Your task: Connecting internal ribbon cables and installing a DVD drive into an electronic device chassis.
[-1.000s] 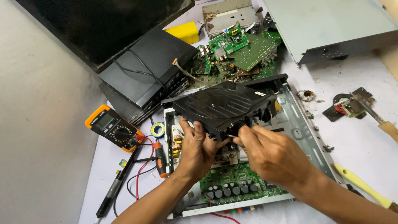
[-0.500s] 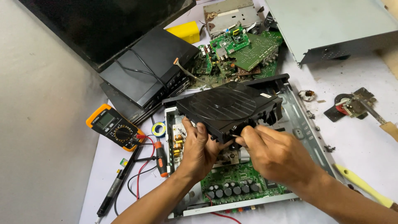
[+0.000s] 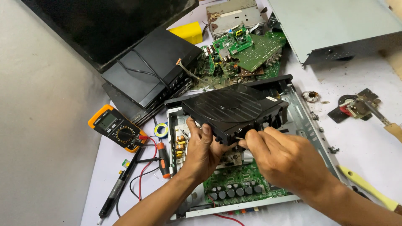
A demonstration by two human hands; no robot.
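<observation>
- Little had shifted since the earlier frames: both hands stayed at the near edge of the black disc drive module [image 3: 234, 109], which remained tilted above the open metal chassis [image 3: 302, 119].
- Left hand [image 3: 205, 151] had its fingers closed on the module's near-left edge, thumb up its side.
- Right hand [image 3: 287, 161] pinched at the near edge; the part pinched could not be made out.
- Risk: a slipping grip could drop the module onto the green circuit board [image 3: 240, 186], or strain a cable.

white table [image 3: 368, 146] | multimeter [image 3: 116, 127] | screwdriver [image 3: 164, 159] | metal cover [image 3: 335, 25]
</observation>
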